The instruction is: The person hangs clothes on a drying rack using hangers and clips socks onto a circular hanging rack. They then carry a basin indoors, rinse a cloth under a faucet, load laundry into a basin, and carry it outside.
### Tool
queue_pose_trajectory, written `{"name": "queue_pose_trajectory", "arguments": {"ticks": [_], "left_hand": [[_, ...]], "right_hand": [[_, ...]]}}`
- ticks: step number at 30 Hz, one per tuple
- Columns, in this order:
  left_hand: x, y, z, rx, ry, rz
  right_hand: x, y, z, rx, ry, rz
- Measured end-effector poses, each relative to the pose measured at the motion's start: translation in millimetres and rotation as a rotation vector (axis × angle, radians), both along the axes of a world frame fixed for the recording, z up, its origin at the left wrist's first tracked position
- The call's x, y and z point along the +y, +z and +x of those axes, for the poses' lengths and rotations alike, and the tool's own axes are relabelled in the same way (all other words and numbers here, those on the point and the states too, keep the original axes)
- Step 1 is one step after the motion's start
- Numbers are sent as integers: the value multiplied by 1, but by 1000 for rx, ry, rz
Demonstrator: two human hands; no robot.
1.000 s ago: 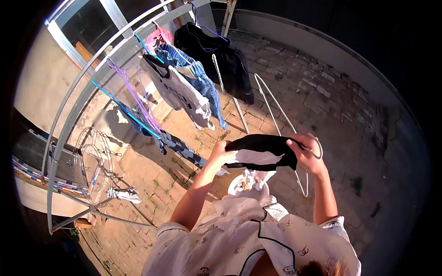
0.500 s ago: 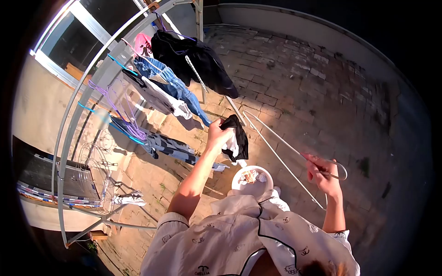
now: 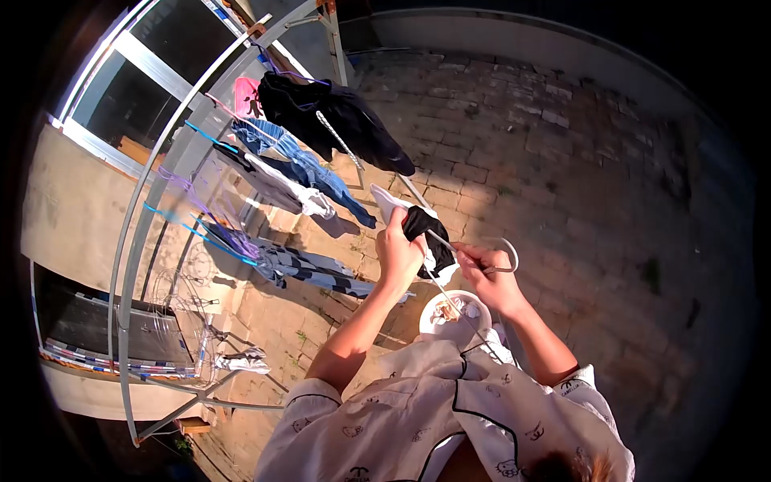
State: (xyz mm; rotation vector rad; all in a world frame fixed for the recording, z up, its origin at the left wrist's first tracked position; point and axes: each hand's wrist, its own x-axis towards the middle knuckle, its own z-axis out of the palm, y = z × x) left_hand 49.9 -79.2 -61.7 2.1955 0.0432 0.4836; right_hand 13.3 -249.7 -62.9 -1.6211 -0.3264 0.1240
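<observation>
While the left hand grasps the black-and-white garment, the right hand, just beside it, clenches the hanger below its hook. The hanger crosses in front of the bucket. Hung clothes line the rack leftward. The left hand covers part of the garment; the hanger's lower end is indistinct.

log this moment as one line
left hand: grips black-and-white garment | right hand: holds hanger | hanger at garment, insertion unclear | bucket: below, cloth inside
</observation>
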Motion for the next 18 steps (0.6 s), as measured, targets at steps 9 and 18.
{"name": "queue_pose_trajectory", "arguments": {"ticks": [9,18], "left_hand": [[-46,11,-33,-123,-118,-212],[-12,73,-36,46,-680,83]], "right_hand": [[35,-23,27,-392,-131,-85],[-10,-8,21,120,8,154]]}}
